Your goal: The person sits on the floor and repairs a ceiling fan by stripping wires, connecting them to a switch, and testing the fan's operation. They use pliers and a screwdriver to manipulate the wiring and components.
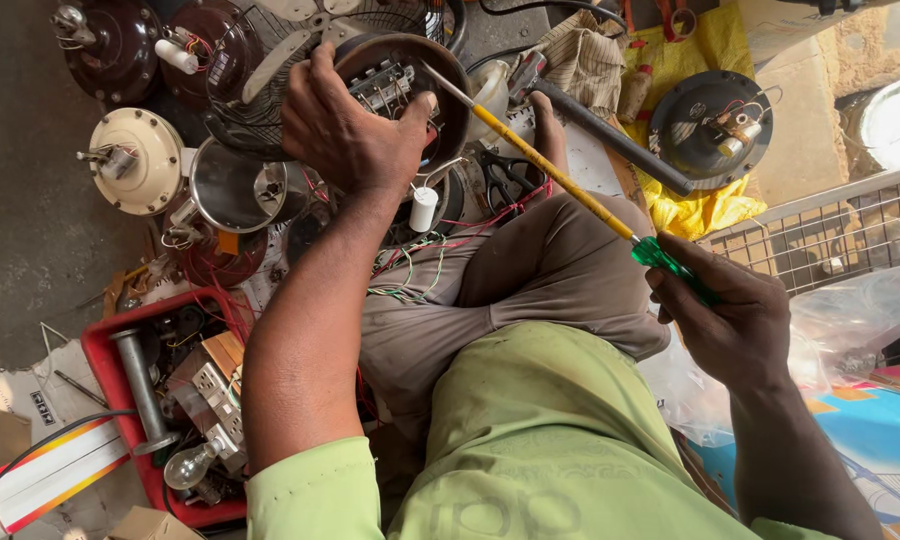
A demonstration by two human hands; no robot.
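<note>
Over our crossed legs, our left hand (355, 135) closes around the rim of a dark round fan motor housing (405, 95), fingers curled over its top edge and the thumb on the near side, holding it tilted toward us so the terminal block (382, 85) and wiring inside show. Our right hand (732, 322) is wrapped shut on the green handle of a long screwdriver (555, 172), whose yellow shaft runs up and left until its tip reaches into the housing's mouth.

We judge the main hazard to be the long shaft: held so far from the tip, a small wobble could slip the blade off its seat and into the thin wires. The loose red, green and white wires (410, 265) trailing across our lap could snag if the housing turns. A white cylinder (424, 208), likely a capacitor, hangs just below the housing and might swing or tug its leads.

Lower left, a red plastic tray (105, 345) holds a light bulb (192, 465), a grey pipe piece and switch parts. Beside it lies a flat white box with a red and orange stripe (50, 470). Yellow plastic sheeting (705, 210) sits under another dark motor at upper right, and a clear plastic bag (860, 310) lies by our right wrist.
</note>
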